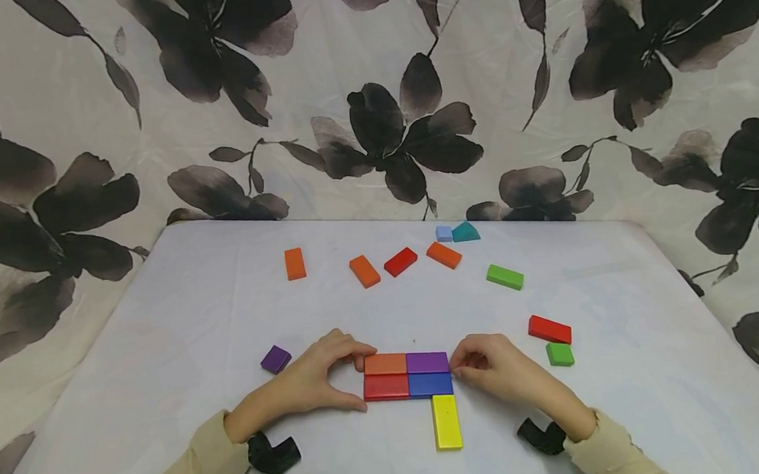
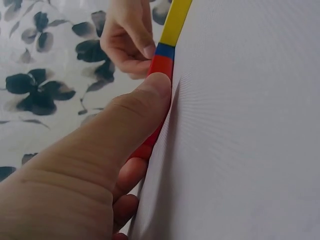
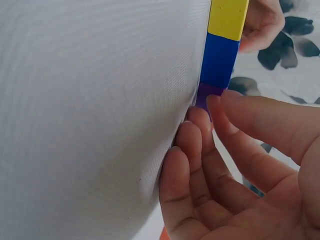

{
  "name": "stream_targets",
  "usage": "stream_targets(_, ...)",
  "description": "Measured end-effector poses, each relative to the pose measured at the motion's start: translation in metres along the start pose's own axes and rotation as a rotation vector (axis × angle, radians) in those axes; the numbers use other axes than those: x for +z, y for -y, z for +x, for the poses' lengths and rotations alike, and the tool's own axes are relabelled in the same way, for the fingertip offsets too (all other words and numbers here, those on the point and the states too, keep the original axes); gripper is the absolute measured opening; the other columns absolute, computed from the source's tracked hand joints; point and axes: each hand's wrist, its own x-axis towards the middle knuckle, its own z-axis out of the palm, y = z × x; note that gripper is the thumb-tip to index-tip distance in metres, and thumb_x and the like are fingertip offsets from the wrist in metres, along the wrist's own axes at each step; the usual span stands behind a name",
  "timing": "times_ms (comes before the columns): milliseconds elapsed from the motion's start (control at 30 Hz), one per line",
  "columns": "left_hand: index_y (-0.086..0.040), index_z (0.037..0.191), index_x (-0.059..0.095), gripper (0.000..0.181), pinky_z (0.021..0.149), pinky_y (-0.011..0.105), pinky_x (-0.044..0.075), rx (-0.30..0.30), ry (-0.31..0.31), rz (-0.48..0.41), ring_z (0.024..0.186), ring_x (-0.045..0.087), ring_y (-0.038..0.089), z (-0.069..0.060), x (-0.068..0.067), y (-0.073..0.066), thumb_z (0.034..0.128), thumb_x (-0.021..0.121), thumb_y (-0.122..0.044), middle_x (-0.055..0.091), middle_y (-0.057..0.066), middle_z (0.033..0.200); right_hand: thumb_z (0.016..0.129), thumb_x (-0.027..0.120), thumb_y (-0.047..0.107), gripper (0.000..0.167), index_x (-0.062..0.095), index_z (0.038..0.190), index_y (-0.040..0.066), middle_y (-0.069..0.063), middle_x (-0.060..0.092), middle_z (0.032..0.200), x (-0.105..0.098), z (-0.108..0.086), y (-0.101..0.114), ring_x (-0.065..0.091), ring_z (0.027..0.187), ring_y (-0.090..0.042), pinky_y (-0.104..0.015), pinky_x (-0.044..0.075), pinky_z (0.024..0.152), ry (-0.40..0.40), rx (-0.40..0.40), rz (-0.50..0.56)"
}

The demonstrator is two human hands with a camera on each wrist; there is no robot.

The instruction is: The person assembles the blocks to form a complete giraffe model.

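Note:
An orange block (image 1: 385,364) and a purple block (image 1: 427,363) lie flat above a red block (image 1: 386,388) and a blue block (image 1: 430,385), edges together. Below the blue one, a yellow block (image 1: 447,422) lies lengthwise toward the person. My left hand (image 1: 319,373) holds the left end of the group between thumb and fingers, the thumb against the red block (image 2: 161,65). At the right end, my right hand (image 1: 504,371), fingers loosely bent, touches the purple block (image 3: 209,95) with its fingertips.
Left of the left hand lies a small purple block (image 1: 276,359). To the right are a red block (image 1: 550,328) and a green block (image 1: 560,354). Farther back, several orange, red, green and blue pieces, among them a teal triangle (image 1: 466,232), lie scattered on the white tabletop (image 1: 227,328).

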Motion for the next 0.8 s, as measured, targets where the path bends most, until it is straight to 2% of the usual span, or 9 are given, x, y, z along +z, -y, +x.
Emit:
stream_targets(200,-0.016,0.127,0.063,0.064,0.090,0.032,0.044,-0.021,0.002,0.002,0.100,0.049,0.009,0.0014,0.0000,-0.0009,0.0717,0.090,-0.035,0.058,-0.011,0.099,0.093,0.068,0.007,0.008,0.070,0.094,0.015,0.008,0.062,0.086,-0.0001,0.0001,-0.0009,0.056,0.080,-0.012,-0.024,0.050,0.071,0.003,-0.016,0.000)
stream_targets(600,-0.017,0.128,0.062,0.064,0.088,0.032,0.044,-0.013,0.000,0.012,0.099,0.049,0.009,0.0014,0.0000,-0.0012,0.0731,0.089,-0.036,0.058,-0.011,0.099,0.092,0.069,0.007,0.009,0.068,0.091,0.015,0.008,0.060,0.082,0.0015,0.0015,-0.0005,0.056,0.077,-0.012,-0.024,0.050,0.068,0.000,-0.005,0.001)
stream_targets(733,-0.017,0.128,0.062,0.064,0.087,0.032,0.044,-0.012,-0.002,0.008,0.099,0.048,0.009,0.0014,0.0008,-0.0006,0.0732,0.089,-0.037,0.057,-0.011,0.099,0.092,0.067,0.006,0.008,0.064,0.098,0.011,0.005,0.059,0.082,0.0023,0.0018,0.0013,0.055,0.076,-0.014,-0.023,0.049,0.066,-0.015,0.021,-0.001)
stream_targets(800,-0.017,0.127,0.061,0.064,0.087,0.032,0.044,-0.003,-0.005,0.006,0.099,0.048,0.010,0.0011,0.0017,0.0002,0.0733,0.089,-0.037,0.057,-0.010,0.099,0.093,0.069,0.012,0.016,0.061,0.107,0.010,0.004,0.059,0.087,0.0027,0.0014,0.0035,0.055,0.077,-0.014,-0.023,0.050,0.066,-0.024,0.052,-0.004)
